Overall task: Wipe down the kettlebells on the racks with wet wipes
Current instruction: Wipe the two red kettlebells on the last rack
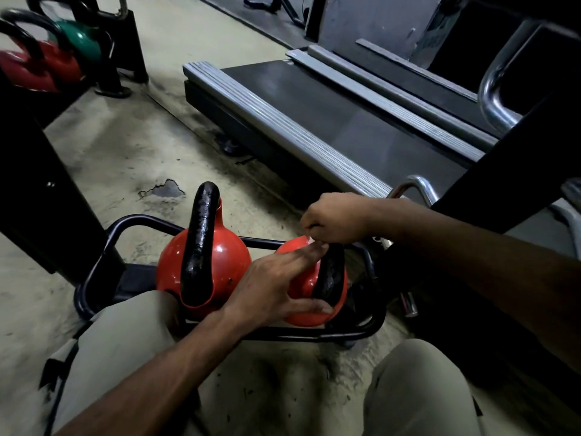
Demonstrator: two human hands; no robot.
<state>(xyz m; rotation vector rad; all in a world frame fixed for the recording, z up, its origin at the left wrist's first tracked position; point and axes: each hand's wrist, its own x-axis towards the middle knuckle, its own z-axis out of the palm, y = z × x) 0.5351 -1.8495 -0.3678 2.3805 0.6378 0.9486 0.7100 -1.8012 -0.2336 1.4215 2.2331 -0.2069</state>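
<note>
Left hand (276,287) touches one kettlebell (301,319) (of two); right hand (333,221) pinches wipe (309,240).

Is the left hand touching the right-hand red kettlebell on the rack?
Touching. The head view shows the left hand lying flat on the red kettlebell, thumb along its lower side, fingers stretched up toward its black handle.

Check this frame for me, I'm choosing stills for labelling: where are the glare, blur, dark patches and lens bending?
Head view: glare spots on the larger red kettlebell and its glossy black handle; head view, top left: the far kettlebells smeared by blur; head view, right: the rack lost in shadow; head view: treadmill rails slightly bowed by the wide lens.
</note>
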